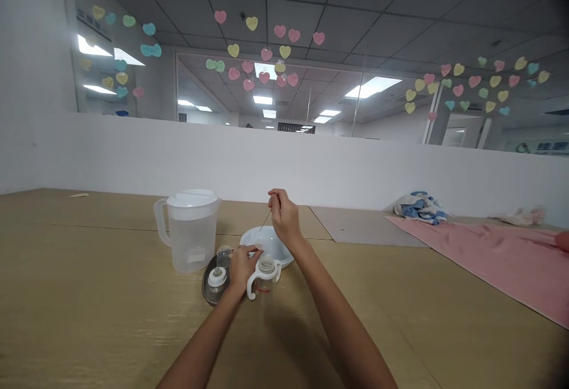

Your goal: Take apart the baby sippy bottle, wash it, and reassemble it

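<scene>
Right hand [284, 217] pinches a thin metal pick [265, 220], its long axis slanting down toward a small clear teat [259, 246]. Left hand [242, 267], nearer, pinches the teat beside a white bowl [273, 239] on the tabletop [89, 294].

Nothing here reads cleanly for me. On the baby bottle [265, 279] in front of my hands, a short line of red print [264, 289] sits low on the side, too small to make out. At the far right of the frame, green lettering [543, 147] shows on the distant wall, blurred. At the upper left, dark lettering [93, 24] stands on the glass, also unreadable.
</scene>
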A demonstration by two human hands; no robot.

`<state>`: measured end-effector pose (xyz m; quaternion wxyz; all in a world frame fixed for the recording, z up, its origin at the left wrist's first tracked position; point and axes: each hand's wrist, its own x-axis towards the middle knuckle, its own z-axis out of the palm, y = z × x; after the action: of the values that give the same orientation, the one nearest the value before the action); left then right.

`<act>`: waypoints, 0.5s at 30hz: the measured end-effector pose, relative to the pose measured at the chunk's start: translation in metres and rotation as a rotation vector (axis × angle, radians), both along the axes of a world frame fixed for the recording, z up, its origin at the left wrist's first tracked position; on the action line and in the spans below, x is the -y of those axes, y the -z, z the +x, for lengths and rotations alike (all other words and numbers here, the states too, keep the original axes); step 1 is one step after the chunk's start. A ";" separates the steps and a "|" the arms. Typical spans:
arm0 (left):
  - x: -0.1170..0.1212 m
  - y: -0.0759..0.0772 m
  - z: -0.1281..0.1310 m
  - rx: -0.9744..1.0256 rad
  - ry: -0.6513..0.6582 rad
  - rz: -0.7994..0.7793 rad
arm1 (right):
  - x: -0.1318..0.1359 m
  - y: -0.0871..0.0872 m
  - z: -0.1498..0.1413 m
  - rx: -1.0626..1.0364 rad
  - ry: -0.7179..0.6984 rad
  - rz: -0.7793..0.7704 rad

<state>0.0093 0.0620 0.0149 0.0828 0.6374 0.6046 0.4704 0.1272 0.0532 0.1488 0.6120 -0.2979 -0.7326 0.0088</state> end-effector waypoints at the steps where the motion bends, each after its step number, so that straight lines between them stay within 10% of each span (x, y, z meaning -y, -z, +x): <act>1: 0.000 0.001 0.001 0.002 -0.005 0.007 | 0.003 -0.003 -0.004 0.041 0.023 0.035; 15: 0.007 0.001 0.001 0.009 -0.007 0.014 | 0.009 0.010 -0.012 0.198 -0.020 0.025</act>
<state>0.0106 0.0549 0.0143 0.0796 0.6337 0.6030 0.4779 0.1156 0.0439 0.1388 0.5401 -0.2823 -0.7925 -0.0235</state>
